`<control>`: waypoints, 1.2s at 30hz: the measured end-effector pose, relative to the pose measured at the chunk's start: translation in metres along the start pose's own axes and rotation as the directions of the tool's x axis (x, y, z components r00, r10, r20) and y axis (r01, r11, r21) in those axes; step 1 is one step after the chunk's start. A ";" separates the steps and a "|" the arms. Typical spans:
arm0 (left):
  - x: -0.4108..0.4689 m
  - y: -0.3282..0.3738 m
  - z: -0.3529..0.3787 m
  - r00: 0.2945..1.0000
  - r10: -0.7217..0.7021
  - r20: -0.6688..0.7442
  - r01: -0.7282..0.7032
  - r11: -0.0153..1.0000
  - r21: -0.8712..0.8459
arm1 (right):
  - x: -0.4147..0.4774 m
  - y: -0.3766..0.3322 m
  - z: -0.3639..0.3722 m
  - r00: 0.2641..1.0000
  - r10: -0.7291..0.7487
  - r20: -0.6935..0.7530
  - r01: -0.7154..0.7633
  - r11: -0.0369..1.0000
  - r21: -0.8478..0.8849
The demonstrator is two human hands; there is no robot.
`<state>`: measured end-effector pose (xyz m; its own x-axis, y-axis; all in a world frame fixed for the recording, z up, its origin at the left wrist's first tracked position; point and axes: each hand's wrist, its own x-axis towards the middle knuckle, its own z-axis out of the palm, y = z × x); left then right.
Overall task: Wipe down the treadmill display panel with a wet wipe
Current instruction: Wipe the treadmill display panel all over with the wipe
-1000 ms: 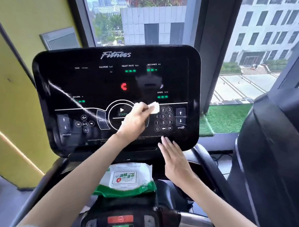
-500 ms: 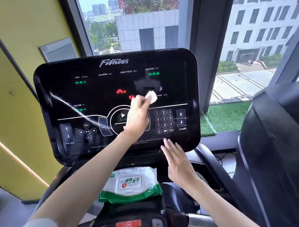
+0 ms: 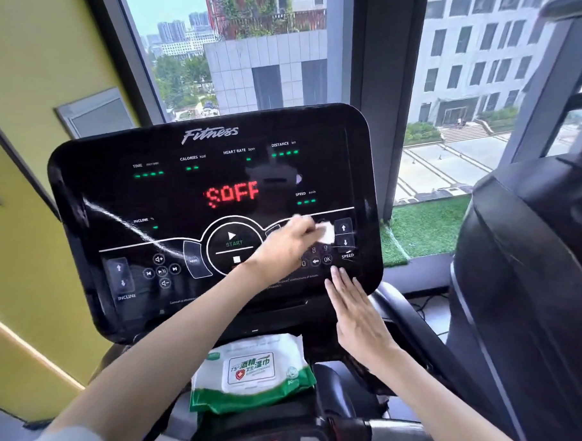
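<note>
- We stand at a treadmill by a tall window (image 3: pixel 242 49), a yellow wall (image 3: pixel 27 81) on our left and city buildings outside; since half a second ago our view has dropped slightly, so the screen sits a little higher and closer.
- The black display panel (image 3: pixel 121 194) fills the middle of the view and tilts toward us. Its red lights now read "SOFF" in the centre, where half a second ago we saw only a few scattered red dots.
- Our left hand (image 3: pixel 284 244) reaches across the panel, fingers pinched around the wet wipe (image 3: pixel 327 233). It has slid down and to the right: before it was above the number keys near the centre, and now it covers the upper number keys.
- Our right hand (image 3: pixel 357 314) lies flat with fingers together and straight, holding nothing, fingertips touching the panel's lower right edge below the "OK" key, much as before.
- A green and white wipe packet (image 3: pixel 253 375) rests on the ledge under the panel, unmoved.
- The wet wipe is a small white wad pressed on the panel just left of the speed arrows (image 3: pixel 344 234).
</note>
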<state>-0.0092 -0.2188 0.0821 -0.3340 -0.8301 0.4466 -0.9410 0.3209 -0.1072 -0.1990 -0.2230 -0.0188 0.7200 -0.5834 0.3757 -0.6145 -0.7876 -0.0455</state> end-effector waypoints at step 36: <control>0.056 0.043 0.012 0.994 -0.071 -0.079 0.079 0.992 0.095 | -0.003 0.003 0.004 1.000 -0.026 0.014 0.024 0.996 0.082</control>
<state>-0.0694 -0.2573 0.0922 -0.2607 -0.8120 0.5223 -0.9653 0.2100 -0.1553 -0.2020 -0.2244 -0.0238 0.7401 -0.5658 0.3635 -0.5683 -0.8152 -0.1118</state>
